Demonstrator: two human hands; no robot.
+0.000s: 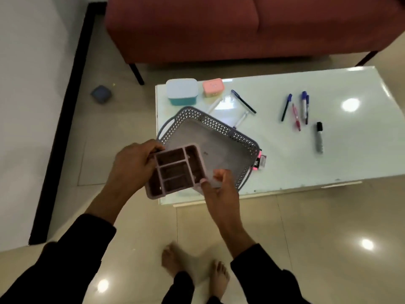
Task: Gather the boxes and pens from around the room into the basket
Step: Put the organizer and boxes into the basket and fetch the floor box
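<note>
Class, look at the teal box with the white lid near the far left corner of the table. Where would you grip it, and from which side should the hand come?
Grip the teal box across its two shorter sides, just under the white lid, coming down from above. It stands upright and closed on the glass table, with free space to its left and front; the pink box sits close on its right, so a sideways approach from there looks cramped.

Red sofa [241, 29] behind white glossy table [328, 154]; beige tiled floor [317, 238].
</note>
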